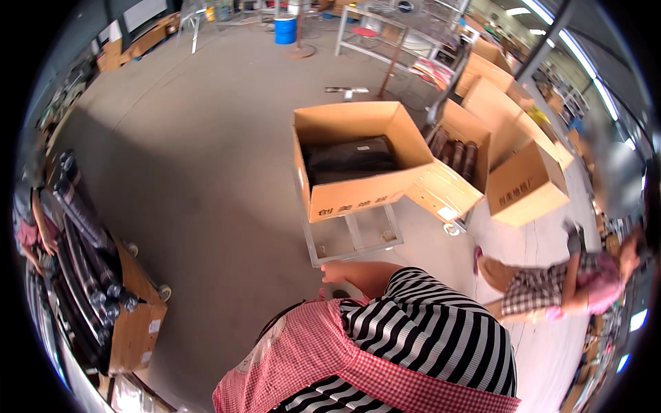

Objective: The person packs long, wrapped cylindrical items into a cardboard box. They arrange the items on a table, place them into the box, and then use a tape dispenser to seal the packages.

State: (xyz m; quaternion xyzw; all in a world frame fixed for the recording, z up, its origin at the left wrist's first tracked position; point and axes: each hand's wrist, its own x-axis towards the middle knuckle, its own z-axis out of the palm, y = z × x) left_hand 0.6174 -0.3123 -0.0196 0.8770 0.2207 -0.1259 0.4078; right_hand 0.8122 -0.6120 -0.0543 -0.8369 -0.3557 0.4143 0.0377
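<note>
My right arm, in a black-and-white striped sleeve, bends across in front of my body. At its end is my right hand (334, 271), small and blurred, its fingers partly hidden; nothing shows in it. Just beyond that hand stands a grey metal frame cart (352, 234) on small casters. On the cart sits an open cardboard box (368, 196) with dark, flat, folded-looking packs (351, 157) inside. My left hand does not show beyond the red checked apron (296, 351). A tiny pink shape at the apron's upper edge is too small to name.
Right of the cart, another open carton (458, 124) holds dark rolls (465, 157), beside a further box (527, 186). A person (564, 279) is close at my right. Wrapped black rolls (86, 268) fill a carton at left, near another person (34, 227). A blue drum (285, 32) stands far off.
</note>
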